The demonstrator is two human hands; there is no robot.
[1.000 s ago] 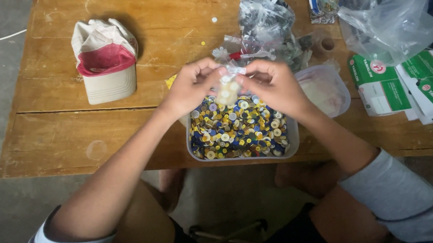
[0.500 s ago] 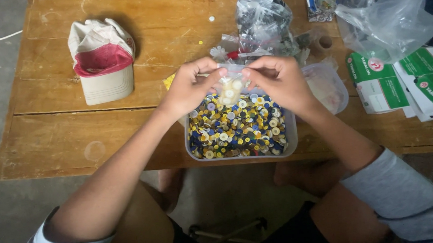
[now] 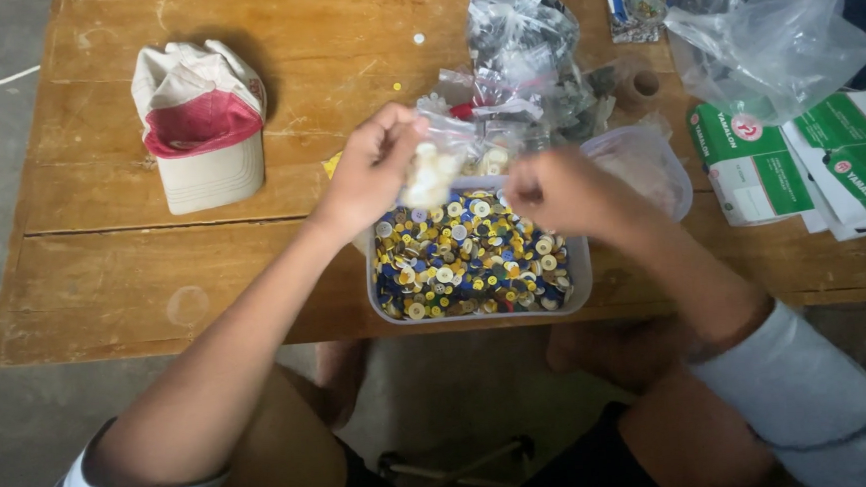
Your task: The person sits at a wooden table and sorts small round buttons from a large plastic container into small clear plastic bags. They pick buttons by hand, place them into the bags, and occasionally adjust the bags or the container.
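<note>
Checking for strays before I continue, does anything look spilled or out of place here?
Yes: two small loose buttons, one white and one yellow, lie on the bare wooden table, apart from the clear plastic tub of mixed buttons.

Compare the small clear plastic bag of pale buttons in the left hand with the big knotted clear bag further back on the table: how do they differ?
The small clear plastic bag of pale buttons is lifted in the left hand; the big knotted clear bag rests on the wooden table. The small bag holds cream-white pieces, the big bag dark ones. The small bag is far smaller. Both are transparent plastic.
</note>
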